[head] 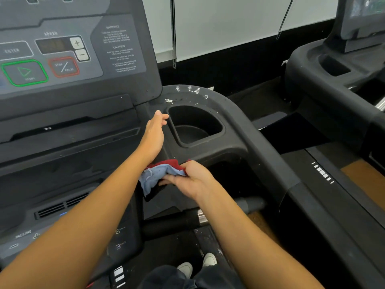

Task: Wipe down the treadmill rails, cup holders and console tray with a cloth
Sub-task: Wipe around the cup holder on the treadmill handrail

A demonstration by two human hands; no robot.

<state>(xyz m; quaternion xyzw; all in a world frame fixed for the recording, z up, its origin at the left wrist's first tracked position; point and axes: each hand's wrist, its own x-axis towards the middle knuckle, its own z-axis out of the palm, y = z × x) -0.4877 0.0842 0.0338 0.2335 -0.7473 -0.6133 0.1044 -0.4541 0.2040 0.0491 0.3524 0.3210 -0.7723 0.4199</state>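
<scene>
A bunched cloth (155,175), light blue with red and dark layers, hangs just below the right cup holder (195,127) of the black treadmill. My right hand (192,179) grips the cloth from the right. My left hand (155,132) reaches forward with straight fingers beside the cup holder's left rim and holds nothing. White foam or water droplets (190,91) dot the curved rim behind the cup holder. The right rail (302,197) runs back toward me along the right side.
The console panel (62,55) with start and stop buttons fills the upper left, a tray ledge (68,130) below it. A handlebar with a metal sensor (201,216) crosses under my right arm. A second treadmill (337,65) stands at the right. My shoes (196,265) rest on the belt.
</scene>
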